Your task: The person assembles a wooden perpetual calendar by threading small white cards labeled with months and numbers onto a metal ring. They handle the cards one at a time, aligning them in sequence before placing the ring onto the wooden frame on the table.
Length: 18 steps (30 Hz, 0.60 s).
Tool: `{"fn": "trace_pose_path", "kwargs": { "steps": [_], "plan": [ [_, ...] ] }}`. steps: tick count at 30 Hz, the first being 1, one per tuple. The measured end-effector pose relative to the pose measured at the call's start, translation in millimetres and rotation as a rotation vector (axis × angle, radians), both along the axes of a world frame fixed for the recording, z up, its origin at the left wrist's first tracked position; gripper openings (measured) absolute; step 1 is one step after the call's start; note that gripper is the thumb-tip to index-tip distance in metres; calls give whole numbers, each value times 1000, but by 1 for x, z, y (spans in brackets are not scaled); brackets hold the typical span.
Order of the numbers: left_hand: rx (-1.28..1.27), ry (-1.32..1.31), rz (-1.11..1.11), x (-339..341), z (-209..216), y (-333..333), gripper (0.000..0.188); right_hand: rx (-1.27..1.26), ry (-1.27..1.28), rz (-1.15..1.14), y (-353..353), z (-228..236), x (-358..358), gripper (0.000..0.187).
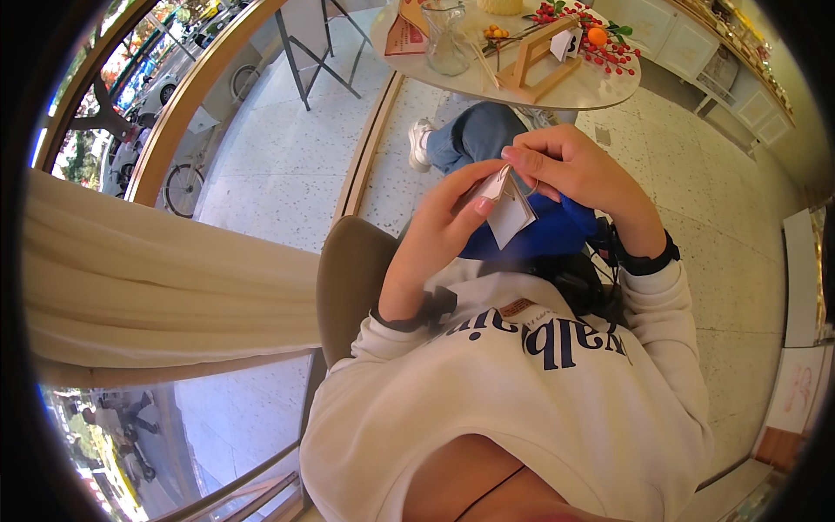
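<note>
My left hand [454, 202] pinches a small white paper tag [511, 224] between thumb and fingers, above my lap. The tag looks folded or layered, and one corner points down. A thin pale string [533, 188] loops from its upper edge. Close against the tag's top, my right hand [578, 170] is closed, thumb and forefinger pressed together on the string. Its other fingers are curled and partly hidden. Bright blue cloth [557, 228] lies on my lap below both hands.
Ahead stands a round table [609, 97] with a glass vase [446, 43], a wooden handled stand [522, 74], red berry sprigs [609, 59] and an orange fruit [597, 36]. A chair back [352, 278] and beige curtain [165, 278] are at my left.
</note>
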<state>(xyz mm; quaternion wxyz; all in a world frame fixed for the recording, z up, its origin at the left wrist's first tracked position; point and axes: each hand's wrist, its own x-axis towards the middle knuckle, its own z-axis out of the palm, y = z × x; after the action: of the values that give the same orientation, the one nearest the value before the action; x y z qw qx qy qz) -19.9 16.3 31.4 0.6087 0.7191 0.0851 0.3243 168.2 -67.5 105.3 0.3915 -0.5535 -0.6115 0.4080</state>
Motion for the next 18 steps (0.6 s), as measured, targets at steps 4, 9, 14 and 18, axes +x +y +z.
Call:
{"fn": "trace_pose_path", "kwargs": {
  "steps": [4,9,14,18],
  "plan": [
    [519,142,174,-5,12,5,44,203,-343,-43,-5,0,-6,34],
    [688,240,259,-9,17,2,48,359,-564,-118,-8,-2,-17,33],
    [553,175,220,-13,23,1,50,143,-178,-35,0,-8,-2,40],
    [579,159,205,-14,23,2,53,58,41,68,5,-15,5,41]
  ]
}}
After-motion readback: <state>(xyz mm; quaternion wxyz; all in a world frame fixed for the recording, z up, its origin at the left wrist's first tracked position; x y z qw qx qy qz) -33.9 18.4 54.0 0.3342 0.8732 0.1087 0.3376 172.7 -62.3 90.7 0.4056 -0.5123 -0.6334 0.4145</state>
